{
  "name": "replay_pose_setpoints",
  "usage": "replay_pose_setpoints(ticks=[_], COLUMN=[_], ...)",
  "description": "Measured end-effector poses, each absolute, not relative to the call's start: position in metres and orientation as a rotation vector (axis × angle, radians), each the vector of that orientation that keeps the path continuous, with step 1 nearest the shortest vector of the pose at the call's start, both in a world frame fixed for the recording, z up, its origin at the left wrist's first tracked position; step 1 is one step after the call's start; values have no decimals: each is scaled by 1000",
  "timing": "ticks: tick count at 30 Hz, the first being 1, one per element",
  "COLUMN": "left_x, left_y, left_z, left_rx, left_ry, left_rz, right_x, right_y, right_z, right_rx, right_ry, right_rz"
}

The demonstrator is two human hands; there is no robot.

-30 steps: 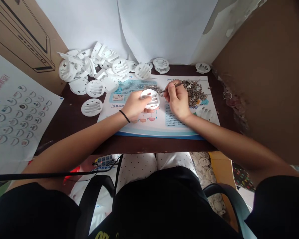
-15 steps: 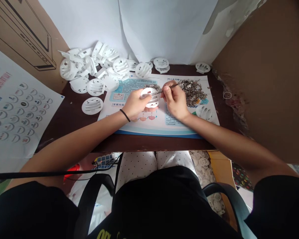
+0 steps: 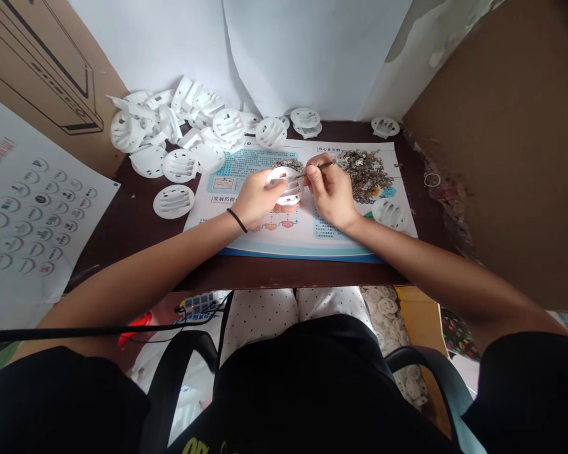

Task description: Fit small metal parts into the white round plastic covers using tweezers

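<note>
While I watch from afar, the left hand (image 3: 258,200) clamps a round white plastic vent grille (image 3: 289,186) over a printed sheet (image 3: 307,243), and the right hand (image 3: 332,197), close beside it, pinches slim metal tweezers (image 3: 318,169) at its slots, near a heap of small metal pieces (image 3: 363,175).

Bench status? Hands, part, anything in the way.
Left hand gripping white slotted plastic disc. Right hand holding tweezers, tip over the disc. Pile of small metal pieces beside right hand.
</note>
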State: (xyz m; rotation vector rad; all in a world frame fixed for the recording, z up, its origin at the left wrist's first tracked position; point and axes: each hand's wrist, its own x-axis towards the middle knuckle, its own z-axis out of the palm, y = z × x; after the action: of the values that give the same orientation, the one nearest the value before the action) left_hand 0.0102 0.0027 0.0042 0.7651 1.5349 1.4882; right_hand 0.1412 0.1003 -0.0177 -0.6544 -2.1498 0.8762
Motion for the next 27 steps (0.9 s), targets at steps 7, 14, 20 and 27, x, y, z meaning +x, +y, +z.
replay_pose_setpoints(ticks=[7, 14, 20, 27], left_x=[10, 9, 9, 10], left_y=[4, 4, 4, 4], left_z=[2, 2, 2, 3], left_rx=[781, 765, 764, 760], left_ry=[1565, 1581, 1567, 1592], left_rz=[1481, 1465, 1474, 1458], right_x=[137, 136, 138, 138], right_y=[106, 106, 107, 106], right_z=[-29, -31, -31, -30], right_rx=[-435, -407, -414, -422], right_ry=[-1999, -1974, -2000, -2026], right_rz=[868, 834, 841, 797])
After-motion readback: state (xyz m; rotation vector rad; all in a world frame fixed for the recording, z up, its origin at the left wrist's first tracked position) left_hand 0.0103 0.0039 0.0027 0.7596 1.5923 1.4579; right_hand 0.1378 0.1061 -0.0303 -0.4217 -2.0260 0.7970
